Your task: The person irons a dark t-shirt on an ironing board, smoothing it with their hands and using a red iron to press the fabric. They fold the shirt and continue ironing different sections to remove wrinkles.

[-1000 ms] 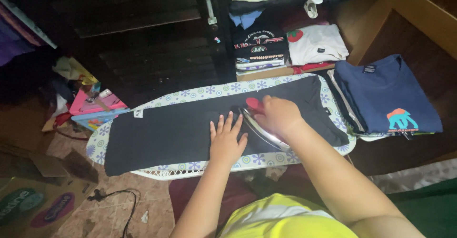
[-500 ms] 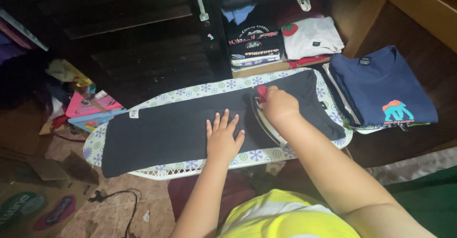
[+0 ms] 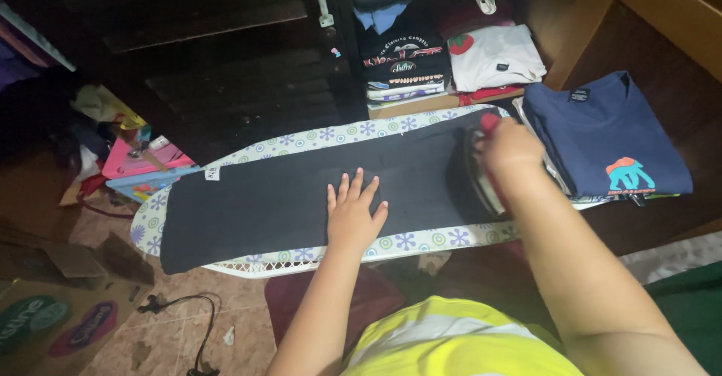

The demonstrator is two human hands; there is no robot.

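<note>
A dark folded garment lies stretched along a flower-patterned ironing board. My left hand rests flat on the garment's middle, fingers spread. At the board's right end, my right hand grips the red handle of a clothes iron, which stands on the garment's right part.
A folded navy shirt with a coloured print lies right of the board. Behind it are stacks of folded shirts and a white folded shirt. Pink clutter, a cardboard box and a black cord lie on the floor at left.
My right hand has slid the iron to the right, from the garment's middle to the board's right end. My left hand has stayed flat on the cloth.
</note>
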